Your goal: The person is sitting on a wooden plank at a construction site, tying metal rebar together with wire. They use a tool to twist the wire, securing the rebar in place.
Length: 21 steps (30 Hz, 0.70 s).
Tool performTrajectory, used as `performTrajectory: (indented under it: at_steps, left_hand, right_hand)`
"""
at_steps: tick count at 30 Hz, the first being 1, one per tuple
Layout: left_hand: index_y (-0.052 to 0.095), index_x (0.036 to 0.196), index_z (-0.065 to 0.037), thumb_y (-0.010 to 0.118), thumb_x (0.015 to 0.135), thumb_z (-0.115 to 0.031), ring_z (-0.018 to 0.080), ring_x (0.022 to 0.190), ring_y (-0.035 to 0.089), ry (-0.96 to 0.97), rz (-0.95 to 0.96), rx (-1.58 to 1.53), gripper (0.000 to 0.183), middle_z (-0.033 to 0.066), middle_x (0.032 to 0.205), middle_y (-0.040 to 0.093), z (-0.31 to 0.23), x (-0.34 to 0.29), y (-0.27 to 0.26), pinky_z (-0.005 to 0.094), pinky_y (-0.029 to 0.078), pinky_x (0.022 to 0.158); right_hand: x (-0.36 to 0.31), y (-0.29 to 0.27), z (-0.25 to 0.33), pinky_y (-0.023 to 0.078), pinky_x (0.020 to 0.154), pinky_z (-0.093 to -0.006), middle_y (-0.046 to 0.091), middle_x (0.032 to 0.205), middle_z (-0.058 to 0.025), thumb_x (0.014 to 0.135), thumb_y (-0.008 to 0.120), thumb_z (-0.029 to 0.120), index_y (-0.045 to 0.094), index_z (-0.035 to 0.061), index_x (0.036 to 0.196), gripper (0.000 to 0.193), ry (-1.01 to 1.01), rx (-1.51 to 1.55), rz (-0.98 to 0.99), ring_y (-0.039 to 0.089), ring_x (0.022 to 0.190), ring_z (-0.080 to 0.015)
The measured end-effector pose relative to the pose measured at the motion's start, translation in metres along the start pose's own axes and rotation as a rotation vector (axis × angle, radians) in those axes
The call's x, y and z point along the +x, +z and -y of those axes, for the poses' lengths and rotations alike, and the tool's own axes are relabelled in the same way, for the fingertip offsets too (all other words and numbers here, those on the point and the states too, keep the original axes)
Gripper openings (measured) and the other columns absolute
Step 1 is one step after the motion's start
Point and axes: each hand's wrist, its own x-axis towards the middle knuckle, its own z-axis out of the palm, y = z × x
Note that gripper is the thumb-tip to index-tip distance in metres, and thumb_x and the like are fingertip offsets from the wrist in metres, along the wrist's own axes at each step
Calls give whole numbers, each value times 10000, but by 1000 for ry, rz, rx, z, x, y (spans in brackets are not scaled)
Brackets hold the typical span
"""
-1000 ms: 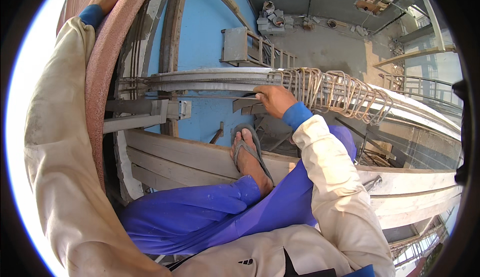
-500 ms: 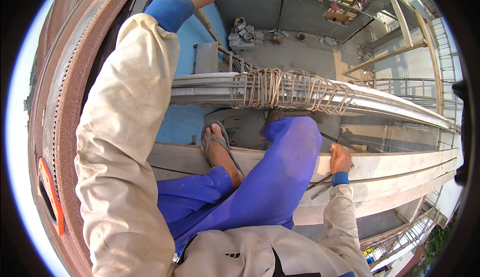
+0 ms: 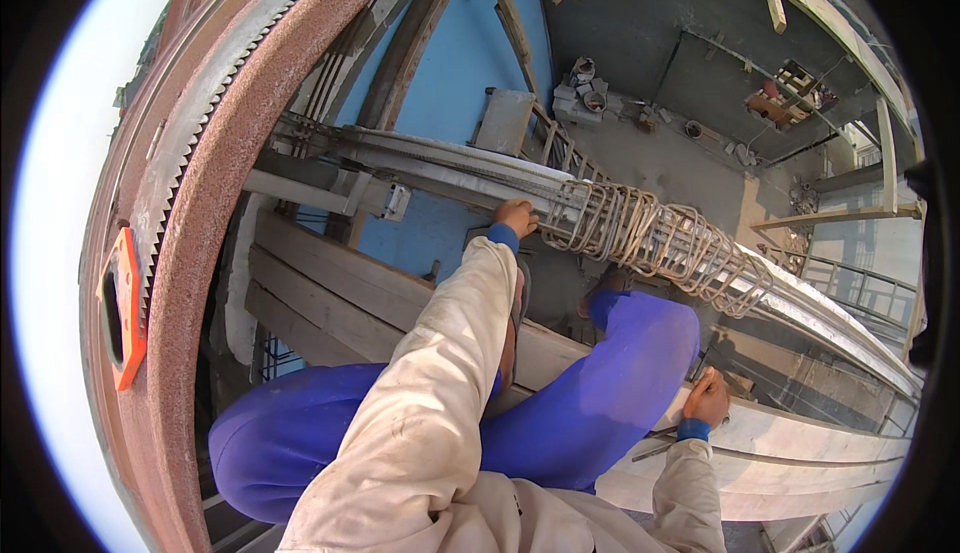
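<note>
My left hand is at the near edge of a long beam with steel bars along it. Its fingers are curled against that edge, and what they grip is hidden. Just right of it, a row of bent steel stirrups rings the bars. My right hand is closed in a fist above the wooden planks, beside my raised knee. A thin dark metal tool shows at that fist, its full shape hidden.
A handsaw with an orange handle lies on a reddish-brown ledge at the left. Far below the beam is a grey floor with rubble and buckets. Timber props stand at the right, and a blue wall rises behind.
My left hand has come down from the top of the view to the beam, left of the stirrups. The view has turned left, showing more saw and planks. My right hand stays closed by the planks.
</note>
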Motion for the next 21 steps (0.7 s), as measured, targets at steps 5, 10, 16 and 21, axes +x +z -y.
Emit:
performTrajectory:
  at_steps: [5,10,16,21]
  left_hand:
    - [518,1432,8,592,1084,-219,374,1271,639,-42,-145,-379,422,226,1446,563,-30,26,-1,444,597,1060]
    - [550,1327,18,597,1093,-231,398,1228,656,-107,-222,-483,345,241,1353,612,-29,64,-11,482,599,1053]
    - [612,1221,17,638,1076,-239,240,1025,738,-59,-132,-240,295,154,1086,706,-34,44,-25,378,660,901]
    - [715,1109,-79,743,956,-245,396,1024,675,790,-317,1051,227,160,1132,708,-51,25,-27,474,546,909]
  right_hand:
    - [0,3,0,518,832,-476,708,801,-116,1107,499,318,698,85,990,329,4,-52,-5,678,803,-353]
    - [-1,-3,7,510,846,-472,714,836,-119,1103,503,302,693,82,971,320,45,-59,22,675,803,-349]
    - [2,-5,10,511,822,-477,706,797,-123,1099,517,283,691,77,959,304,22,-65,5,680,788,-356]
    - [5,-5,10,508,801,-491,705,805,-136,1082,535,287,683,89,911,300,98,-95,96,671,792,-381]
